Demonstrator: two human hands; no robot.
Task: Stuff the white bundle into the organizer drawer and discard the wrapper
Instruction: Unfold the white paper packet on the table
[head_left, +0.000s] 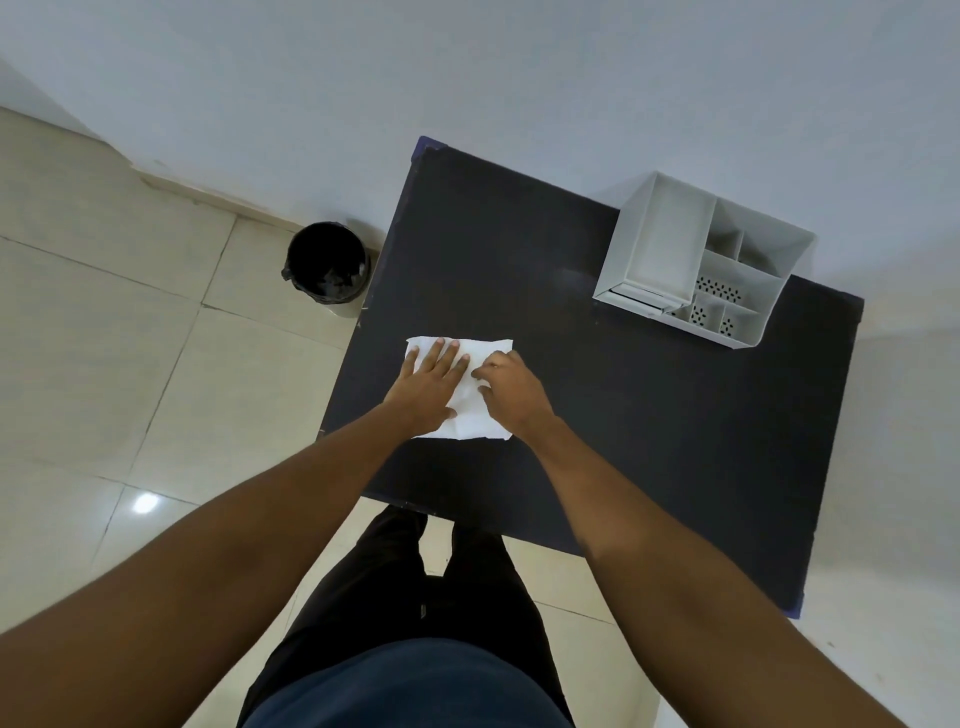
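OK, I'm seeing organizer (696, 270) compartments sitting empty; left hand (428, 384) pressing flat, spread, on bundle (475, 415), right hand (511, 392) pinching it.

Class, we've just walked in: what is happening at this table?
A person stands at a dark table with both hands on a flat white bundle. The left hand lies spread flat on it; the right hand pinches its middle. The white organizer sits at the far right, and a black bin stands on the floor.
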